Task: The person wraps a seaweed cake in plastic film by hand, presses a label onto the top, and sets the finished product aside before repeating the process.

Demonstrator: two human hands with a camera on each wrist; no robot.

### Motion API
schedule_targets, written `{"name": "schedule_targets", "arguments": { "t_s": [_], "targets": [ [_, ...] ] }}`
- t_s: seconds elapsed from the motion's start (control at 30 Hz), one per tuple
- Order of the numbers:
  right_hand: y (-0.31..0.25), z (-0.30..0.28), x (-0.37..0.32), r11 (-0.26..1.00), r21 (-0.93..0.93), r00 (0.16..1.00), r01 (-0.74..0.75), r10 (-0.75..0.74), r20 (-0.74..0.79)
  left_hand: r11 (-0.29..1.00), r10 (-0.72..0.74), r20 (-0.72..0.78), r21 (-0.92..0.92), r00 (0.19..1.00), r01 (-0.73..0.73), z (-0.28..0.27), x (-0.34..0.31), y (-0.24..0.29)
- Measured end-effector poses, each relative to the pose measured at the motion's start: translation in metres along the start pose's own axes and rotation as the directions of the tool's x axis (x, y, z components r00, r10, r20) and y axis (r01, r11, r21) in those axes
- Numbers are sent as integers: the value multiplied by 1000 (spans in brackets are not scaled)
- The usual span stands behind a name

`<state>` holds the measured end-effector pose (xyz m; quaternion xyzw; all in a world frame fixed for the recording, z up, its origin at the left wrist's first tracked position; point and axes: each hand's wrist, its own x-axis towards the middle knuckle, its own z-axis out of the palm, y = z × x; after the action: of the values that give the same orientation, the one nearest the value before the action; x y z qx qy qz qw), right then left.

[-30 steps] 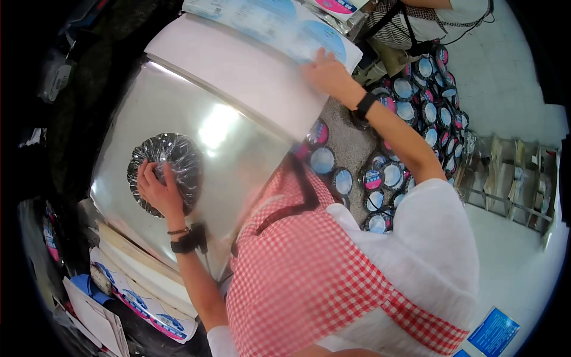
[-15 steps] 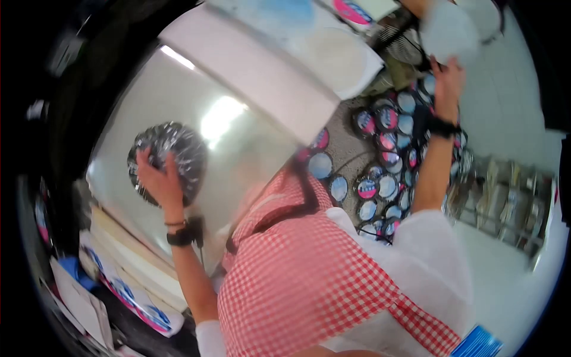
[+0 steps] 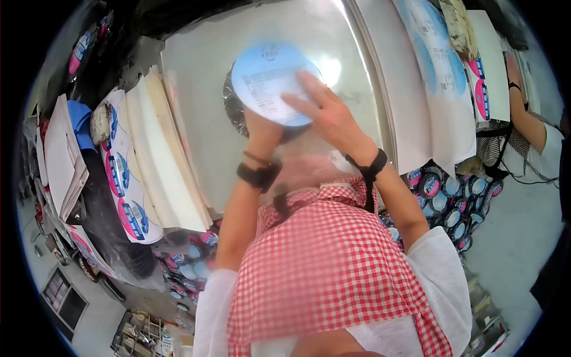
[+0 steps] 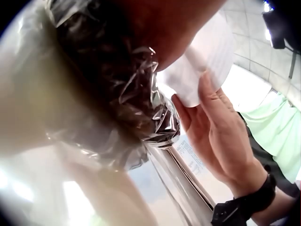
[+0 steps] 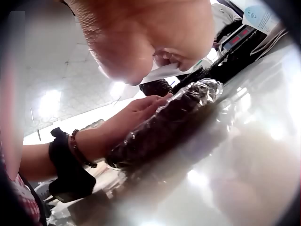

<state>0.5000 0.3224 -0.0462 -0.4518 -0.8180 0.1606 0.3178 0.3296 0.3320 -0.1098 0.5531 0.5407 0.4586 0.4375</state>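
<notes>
A round blue-and-white label (image 3: 270,83) with printed text is held by the right hand (image 3: 333,116), its thumb and fingers pinching the label's right side. Beneath it lies a round package (image 3: 237,113) in crinkled clear wrap over something dark, flat on the shiny metal top (image 3: 202,59). My left hand (image 3: 263,128) rests on the package, its fingers hidden under the label. In the right wrist view the left hand (image 5: 127,122) lies along the wrapped package (image 5: 164,127). The left wrist view shows the label (image 4: 207,61) above the package (image 4: 155,113), with the right hand (image 4: 218,132) at its edge.
Label sheets (image 3: 437,65) lie at the right of the metal top, and more sheets (image 3: 122,172) stand at the left. Many round packages (image 3: 455,202) are piled on the floor at the right. Another person's arm (image 3: 526,119) shows at the far right.
My right hand has come from the far right over the wrapped package with a round label. The left hand stays at the package. The head view has turned.
</notes>
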Motion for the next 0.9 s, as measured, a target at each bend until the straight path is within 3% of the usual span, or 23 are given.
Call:
{"name": "schedule_targets", "arguments": {
  "t_s": [0.1, 0.2, 0.3, 0.4, 0.43, 0.53, 0.6, 0.67, 0.7, 0.73, 0.77, 0.8, 0.9],
  "targets": [
    [3, -3, 6, 997, -25, 987, 73, -68, 146, 852, -95, 40, -513, 995, 102, 8, -12, -20],
    [2, -18, 17, 997, 28, 966, 68, -73, 250, 683, -111, 112, -713, 988, 157, 8, -22, -39],
    [-7, -43, 34, 999, -9, 907, 46, -38, 420, 700, -92, 125, -698, 988, 153, 8, -20, -34],
    [-5, -1, 55, 990, 136, 990, -46, 26, 142, 817, -37, 95, -570, 995, 85, 6, -13, -25],
    [-1, 16, 57, 988, 137, 992, -68, 52, 115, 865, -7, 80, -500, 997, 47, 5, -12, -22],
    [6, 52, 54, 978, 152, 987, -141, 128, 97, 985, 170, 79, -31, 982, -168, -4, -10, -16],
    [9, 58, 53, 987, 101, 989, -126, 116, 91, 894, 300, 128, 308, 946, -325, -10, -12, -15],
    [9, 59, 54, 987, 86, 987, -138, 129, 95, 836, 344, 125, 410, 931, -364, -12, -8, -4],
    [9, 60, 55, 991, 73, 989, -116, 109, 98, 958, 262, -33, 129, 964, -256, -8, -4, 7],
    [10, 60, 56, 993, 58, 991, -98, 92, 100, 959, 173, -190, -193, 967, -209, -5, 3, 23],
    [9, 59, 57, 996, 41, 992, -83, 78, 101, 852, 20, -284, -497, 959, -165, -2, 6, 32],
    [5, 57, 58, 996, 24, 992, -83, 80, 96, 781, 19, -260, -599, 966, -177, -9, 5, 29],
    [-8, 60, 60, 991, -130, 991, 0, 17, 132, 771, 1, -325, -602, 946, -207, -9, 5, 29]
  ]
}}
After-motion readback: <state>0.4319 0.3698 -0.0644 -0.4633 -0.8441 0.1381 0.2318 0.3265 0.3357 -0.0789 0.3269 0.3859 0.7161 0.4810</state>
